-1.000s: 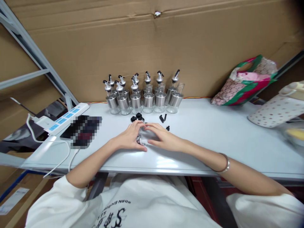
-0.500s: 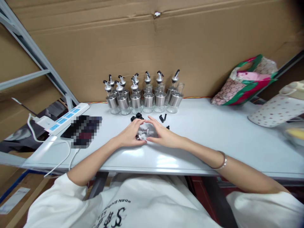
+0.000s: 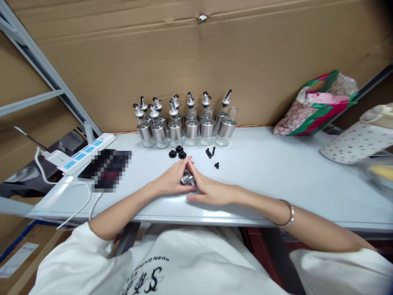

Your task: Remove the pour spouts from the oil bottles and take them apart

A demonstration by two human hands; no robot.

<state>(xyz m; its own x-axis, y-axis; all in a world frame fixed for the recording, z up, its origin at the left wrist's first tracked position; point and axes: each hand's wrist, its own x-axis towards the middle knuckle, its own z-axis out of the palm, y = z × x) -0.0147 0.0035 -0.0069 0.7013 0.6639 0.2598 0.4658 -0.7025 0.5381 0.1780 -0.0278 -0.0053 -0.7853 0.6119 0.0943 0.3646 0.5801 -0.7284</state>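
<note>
Spouts (image 3: 188,179) between hands (image 3: 215,191), bottles (image 3: 192,130) behind

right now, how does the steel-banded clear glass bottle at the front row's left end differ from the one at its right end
The left-end bottle carries a silver pourer with a black lever; the right-end bottle has none. The left-end bottle's neck is capped, while the right-end bottle's is bare. Both are clear glass with a silvery band.
</note>
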